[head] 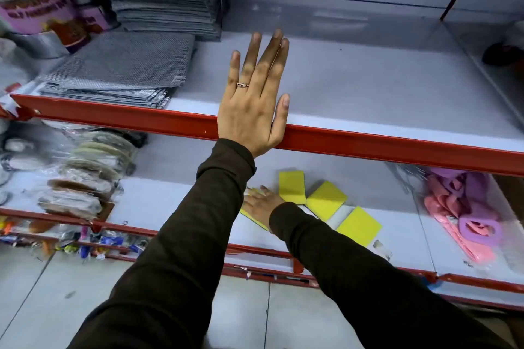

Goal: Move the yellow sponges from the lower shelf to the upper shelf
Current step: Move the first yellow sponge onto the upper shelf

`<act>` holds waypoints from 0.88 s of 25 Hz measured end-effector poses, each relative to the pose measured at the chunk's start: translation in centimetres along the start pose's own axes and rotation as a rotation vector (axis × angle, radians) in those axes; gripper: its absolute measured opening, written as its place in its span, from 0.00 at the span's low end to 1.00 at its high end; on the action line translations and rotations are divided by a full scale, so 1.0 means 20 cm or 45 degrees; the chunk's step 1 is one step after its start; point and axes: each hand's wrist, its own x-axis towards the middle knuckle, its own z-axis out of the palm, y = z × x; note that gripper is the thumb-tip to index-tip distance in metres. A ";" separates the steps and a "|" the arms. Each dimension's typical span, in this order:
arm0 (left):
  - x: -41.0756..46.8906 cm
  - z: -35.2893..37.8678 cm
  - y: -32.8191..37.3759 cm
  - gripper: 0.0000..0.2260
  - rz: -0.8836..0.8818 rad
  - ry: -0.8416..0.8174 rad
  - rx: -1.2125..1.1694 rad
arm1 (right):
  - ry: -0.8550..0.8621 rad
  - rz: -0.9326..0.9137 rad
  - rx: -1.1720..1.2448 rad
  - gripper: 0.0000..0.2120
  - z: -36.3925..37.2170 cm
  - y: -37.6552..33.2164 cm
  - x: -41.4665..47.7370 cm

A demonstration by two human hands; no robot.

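Several yellow sponges lie on the white lower shelf [170,195]: one [292,187] at the back, one [326,204] beside it, one [358,225] nearest the front edge. My right hand [262,205] lies palm down on a fourth yellow sponge [253,217] at the left of the group, fingers over its far side; whether it grips the sponge is hidden. My left hand [252,105] rests flat on the upper shelf [368,88], fingers spread, wrist over the red rim [397,147], holding nothing.
Stacks of grey mesh cloths [122,71] fill the upper shelf's left part. Packaged scrubbers [85,176] sit at the lower shelf's left, pink and purple plastic items [465,210] at its right. A tiled floor [42,292] lies below.
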 end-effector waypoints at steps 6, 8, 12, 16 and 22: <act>0.00 -0.01 0.02 0.30 -0.008 -0.020 0.021 | 0.179 0.142 0.271 0.50 -0.11 0.02 -0.23; 0.00 -0.01 0.01 0.31 -0.013 -0.023 0.037 | 0.255 0.238 0.396 0.50 -0.18 0.03 -0.41; 0.00 -0.02 0.02 0.31 -0.039 -0.029 0.034 | 0.313 0.363 0.632 0.49 -0.41 0.07 -0.81; 0.00 -0.01 0.01 0.30 -0.048 -0.011 0.032 | 0.429 0.424 0.712 0.48 -0.74 0.17 -1.14; 0.00 -0.02 0.02 0.31 -0.059 -0.009 0.035 | 0.689 0.630 0.620 0.50 -0.99 0.55 -0.97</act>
